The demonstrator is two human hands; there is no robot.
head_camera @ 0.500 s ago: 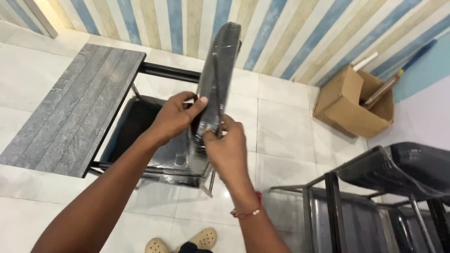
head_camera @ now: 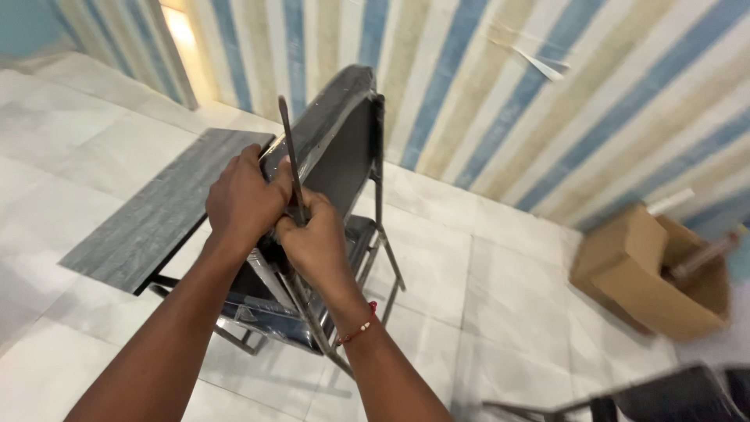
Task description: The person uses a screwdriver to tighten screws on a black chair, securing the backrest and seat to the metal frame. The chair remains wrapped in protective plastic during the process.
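Right hand (head_camera: pixel 316 238): closed in a fist around the lower part of the rod (head_camera: pixel 291 156), nearest the camera, a red thread worn at the wrist.
Left hand (head_camera: pixel 244 202): closed over the rod and the edge of the chair (head_camera: pixel 332 148) back, touching the right hand and set just above and to its left.
Rod: a thin dark metal bar, held nearly upright; its long axis runs up and slightly left from the fists, and its free end is seen above the knuckles, against the chair back.
Key relation: the rod lies straight up from both hands, along the wrapped backrest; the right hand is nearer to its lower end, the left to its upper part.
Chair: black, plastic-wrapped, with a metal frame, placed on the tiled floor (head_camera: pixel 500 266) directly behind the hands.
Board (head_camera: pixel 160 207): a grey wood-grain panel, laid flat to the left, beside the chair.
Box (head_camera: pixel 641 273): brown cardboard, open, well apart at the right by the striped wall (head_camera: pixel 500 86).
Change from earlier frame: the hands are now pressed together in tight fists; before, they were slightly apart, with looser fingers on the backrest. The view is shifted closer and rightward.
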